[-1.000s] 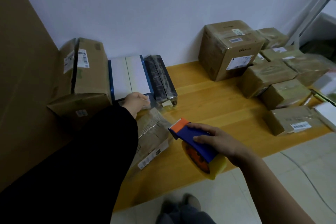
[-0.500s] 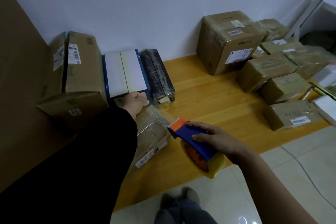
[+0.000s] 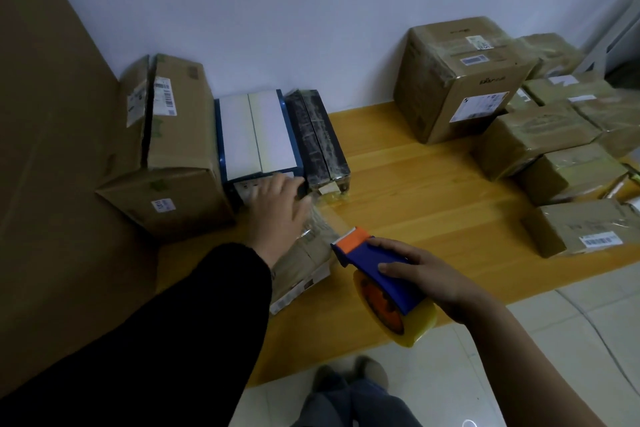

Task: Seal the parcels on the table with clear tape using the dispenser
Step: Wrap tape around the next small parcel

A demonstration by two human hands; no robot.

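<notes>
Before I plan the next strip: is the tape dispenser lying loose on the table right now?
No, the right hand grips the tape dispenser by its blue handle.

Left arm, black sleeve (image 3: 166,322): enters from 7 o'clock, stretched toward 1 o'clock. Left hand (image 3: 277,204) palm down, fingers straight and slightly spread, lying flat. Right forearm (image 3: 519,357) bare: enters from 5 o'clock, points toward 10 o'clock. Right hand (image 3: 426,274) sits at 4 o'clock of the left hand, apart from it, knuckles up, fingers and thumb curled round the handle of the tape dispenser (image 3: 377,270).
</notes>
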